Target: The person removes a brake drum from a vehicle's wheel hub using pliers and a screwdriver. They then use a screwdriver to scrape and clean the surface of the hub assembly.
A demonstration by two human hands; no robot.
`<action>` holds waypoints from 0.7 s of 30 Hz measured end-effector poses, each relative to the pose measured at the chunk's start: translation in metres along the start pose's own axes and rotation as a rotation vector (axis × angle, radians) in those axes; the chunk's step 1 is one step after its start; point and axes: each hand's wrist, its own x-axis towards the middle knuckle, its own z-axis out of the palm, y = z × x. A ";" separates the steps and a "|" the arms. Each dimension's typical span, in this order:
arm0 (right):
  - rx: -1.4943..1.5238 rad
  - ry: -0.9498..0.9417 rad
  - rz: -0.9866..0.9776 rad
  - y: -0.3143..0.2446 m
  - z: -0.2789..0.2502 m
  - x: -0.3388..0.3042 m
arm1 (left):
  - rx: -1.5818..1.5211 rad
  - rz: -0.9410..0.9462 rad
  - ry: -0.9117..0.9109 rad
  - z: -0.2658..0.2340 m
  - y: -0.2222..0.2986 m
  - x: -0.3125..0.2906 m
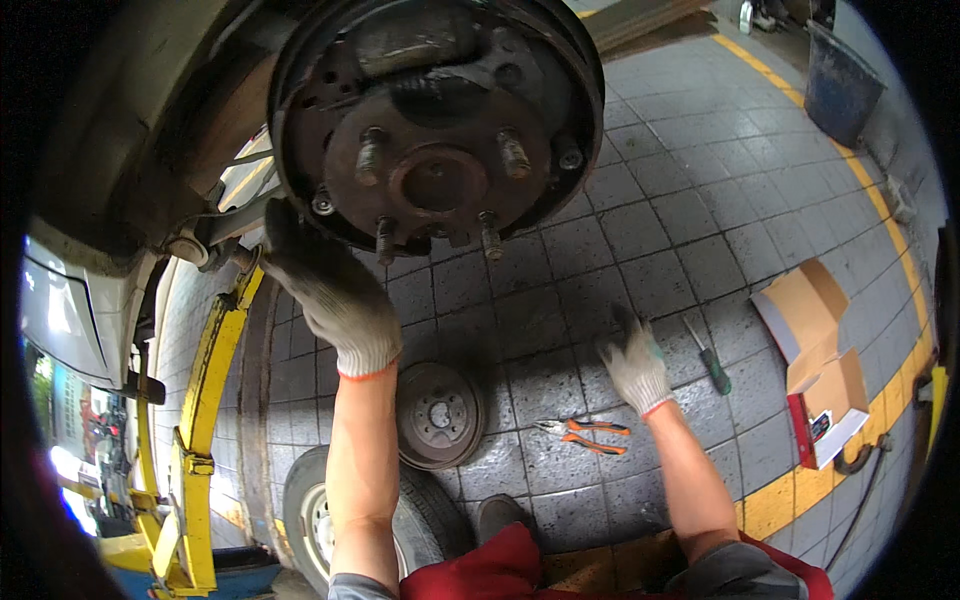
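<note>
My left hand (335, 290), in a pale knit glove with dark-coated fingers, reaches up to the lower left edge of a rusty brake assembly (440, 240). Its fingers merge with the shadow by the backing plate, so their grip is unclear. Wheel studs stick out of the hub; brake parts show above it. My right hand (637, 367), gloved alike, is over the tiled floor with its fingers apart and nothing visible in them. Just right of it lies a green-handled screwdriver (715, 371). Orange-handled pliers (595, 437) lie below it, to the left.
A brake drum (437, 415) lies on the floor beside a wheel with a tyre (433, 515). A yellow lift arm (205, 390) stands at the left under the vehicle. Right are an opened cardboard box (808, 320) and a cable (862, 500); a dark bucket (840, 85) stands far right.
</note>
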 end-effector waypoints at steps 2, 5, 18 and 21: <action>0.629 0.105 -0.129 -0.044 -0.026 0.035 | -0.282 -0.315 -0.128 0.010 0.046 0.014; 1.964 -0.161 0.016 -0.143 -0.080 0.095 | -1.220 -0.855 0.135 0.022 0.106 0.034; 2.234 -0.010 0.144 -0.157 -0.085 0.121 | -0.830 -0.641 0.083 0.016 0.087 0.028; 2.151 0.094 0.461 -0.159 -0.075 0.120 | -1.165 -0.931 0.128 0.032 0.029 0.028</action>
